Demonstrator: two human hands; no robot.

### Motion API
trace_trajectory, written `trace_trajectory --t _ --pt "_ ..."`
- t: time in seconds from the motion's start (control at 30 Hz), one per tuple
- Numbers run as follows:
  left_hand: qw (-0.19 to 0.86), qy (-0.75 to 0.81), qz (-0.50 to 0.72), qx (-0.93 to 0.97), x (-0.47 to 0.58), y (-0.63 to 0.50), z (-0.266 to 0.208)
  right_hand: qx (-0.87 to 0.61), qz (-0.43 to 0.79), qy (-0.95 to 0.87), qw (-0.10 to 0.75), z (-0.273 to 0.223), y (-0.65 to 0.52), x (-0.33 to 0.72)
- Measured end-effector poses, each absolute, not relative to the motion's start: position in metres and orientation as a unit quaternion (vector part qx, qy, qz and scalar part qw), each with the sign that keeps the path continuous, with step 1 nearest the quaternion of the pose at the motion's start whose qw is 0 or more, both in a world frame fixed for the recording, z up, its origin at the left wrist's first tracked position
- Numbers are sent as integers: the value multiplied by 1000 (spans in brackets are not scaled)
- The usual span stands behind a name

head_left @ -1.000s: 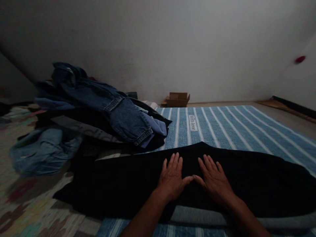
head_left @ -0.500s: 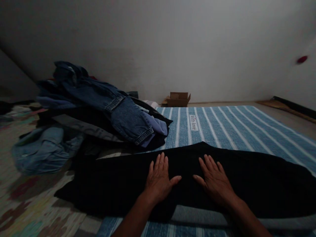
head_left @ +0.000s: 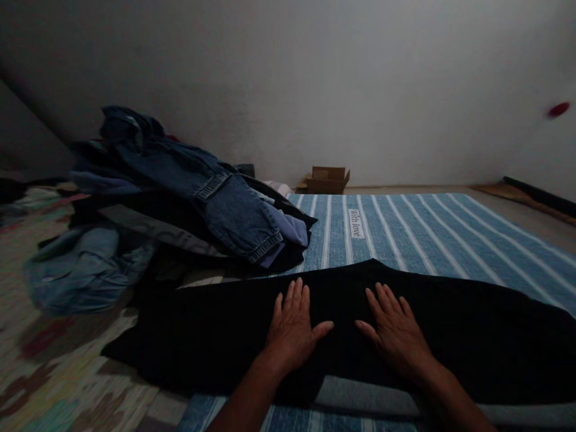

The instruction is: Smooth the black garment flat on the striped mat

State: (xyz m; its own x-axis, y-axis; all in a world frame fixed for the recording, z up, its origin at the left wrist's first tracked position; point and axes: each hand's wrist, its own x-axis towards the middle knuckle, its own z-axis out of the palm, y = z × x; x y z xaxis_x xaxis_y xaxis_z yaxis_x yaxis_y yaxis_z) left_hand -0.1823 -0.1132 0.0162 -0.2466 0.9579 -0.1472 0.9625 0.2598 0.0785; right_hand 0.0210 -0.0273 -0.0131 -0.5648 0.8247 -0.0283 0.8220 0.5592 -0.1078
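A long black cloth garment (head_left: 216,342) is laid out flat across the near part of a blue fabric spread with white stripes (head_left: 450,234), and its left end is extended over a pale mat with a multicoloured floral pattern (head_left: 58,384). The left hand (head_left: 290,330) and the right hand (head_left: 396,330) are placed palm down on the middle of the garment, a little apart; the fingers of both are stretched out and nothing is gripped. A grey fabric strip (head_left: 369,396) is seen along the garment's near edge. By the wall, beyond the spread, a small brown cardboard box (head_left: 324,185) is seen with its flaps raised; what is held inside cannot be told. To the left, a heap is topped by a dark blue denim garment with ribbed bands (head_left: 180,168), with a lilac cloth piece (head_left: 292,228) beneath it. A crumpled light blue denim garment (head_left: 81,270) is found in front.
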Motion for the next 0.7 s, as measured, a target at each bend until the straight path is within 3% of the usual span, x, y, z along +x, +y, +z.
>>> trace_trajectory --t 0.7 --pt "100 794 -25 598 -181 -114 22 -472 70 -879 7 -10 -27 20"
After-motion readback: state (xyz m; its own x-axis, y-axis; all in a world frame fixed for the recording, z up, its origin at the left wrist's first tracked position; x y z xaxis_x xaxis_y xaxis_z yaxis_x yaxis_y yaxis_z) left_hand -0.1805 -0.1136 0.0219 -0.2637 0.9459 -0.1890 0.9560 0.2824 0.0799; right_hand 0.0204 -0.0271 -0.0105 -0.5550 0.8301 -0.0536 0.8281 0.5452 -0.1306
